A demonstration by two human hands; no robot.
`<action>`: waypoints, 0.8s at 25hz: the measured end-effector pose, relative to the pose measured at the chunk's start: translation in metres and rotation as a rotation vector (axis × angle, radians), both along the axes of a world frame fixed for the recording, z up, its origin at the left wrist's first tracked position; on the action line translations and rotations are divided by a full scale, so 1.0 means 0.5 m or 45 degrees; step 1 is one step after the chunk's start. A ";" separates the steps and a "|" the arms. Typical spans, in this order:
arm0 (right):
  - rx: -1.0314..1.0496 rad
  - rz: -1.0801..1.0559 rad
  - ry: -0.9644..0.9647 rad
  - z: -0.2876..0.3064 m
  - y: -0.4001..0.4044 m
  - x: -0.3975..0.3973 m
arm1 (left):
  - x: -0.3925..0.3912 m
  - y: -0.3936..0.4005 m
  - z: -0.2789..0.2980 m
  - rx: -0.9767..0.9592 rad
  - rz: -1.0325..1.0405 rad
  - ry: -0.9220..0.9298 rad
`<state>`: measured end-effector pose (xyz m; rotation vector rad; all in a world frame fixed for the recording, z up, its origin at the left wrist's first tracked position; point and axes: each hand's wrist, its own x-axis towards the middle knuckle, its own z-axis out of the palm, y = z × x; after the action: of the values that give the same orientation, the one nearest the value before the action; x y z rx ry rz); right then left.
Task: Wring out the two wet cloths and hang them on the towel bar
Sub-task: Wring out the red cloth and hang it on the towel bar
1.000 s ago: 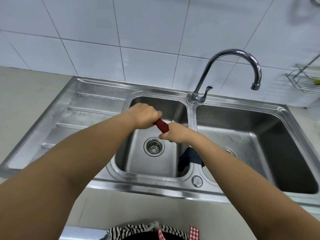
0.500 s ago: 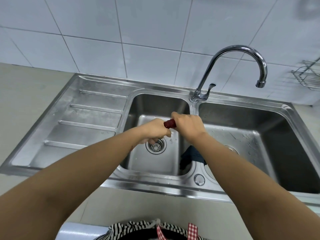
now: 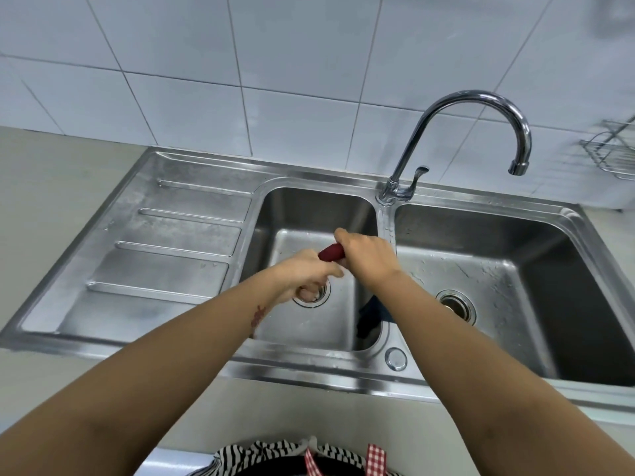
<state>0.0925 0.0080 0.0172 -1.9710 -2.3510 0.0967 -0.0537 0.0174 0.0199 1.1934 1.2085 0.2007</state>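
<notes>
A red cloth [image 3: 331, 252], twisted into a tight roll, is gripped at both ends above the left sink basin [image 3: 309, 214]. My left hand [image 3: 309, 274] holds the lower end over the drain, and my right hand [image 3: 369, 255] holds the upper end, close to the divider. Only a short red stretch shows between the fists. A dark blue cloth [image 3: 369, 317] hangs over the divider between the basins, mostly hidden under my right forearm. No towel bar is in view.
A curved chrome faucet [image 3: 481, 104] rises behind the divider, spout over the right basin [image 3: 515, 269]. A ribbed drainboard [image 3: 165, 249] lies left of the basins. A wire rack [image 3: 611, 156] hangs on the tiled wall at the right edge.
My hands have twisted the red cloth: the left hand dropped toward the drain while the right hand rose and moved back. The view shifted a little.
</notes>
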 end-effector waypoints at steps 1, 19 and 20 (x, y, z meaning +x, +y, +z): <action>-0.102 -0.024 -0.005 -0.003 0.000 -0.003 | -0.009 0.014 -0.008 0.226 -0.169 0.284; -1.442 -0.416 2.451 0.050 -0.037 -0.023 | -0.057 0.114 0.071 1.805 -0.819 0.657; -1.464 -0.414 2.410 0.056 -0.038 -0.032 | -0.059 0.119 0.080 1.812 -0.830 0.692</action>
<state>0.0766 -0.0109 0.0453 -0.9870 -0.5507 2.2528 -0.0834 0.0767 0.0599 2.9623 0.9703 0.2498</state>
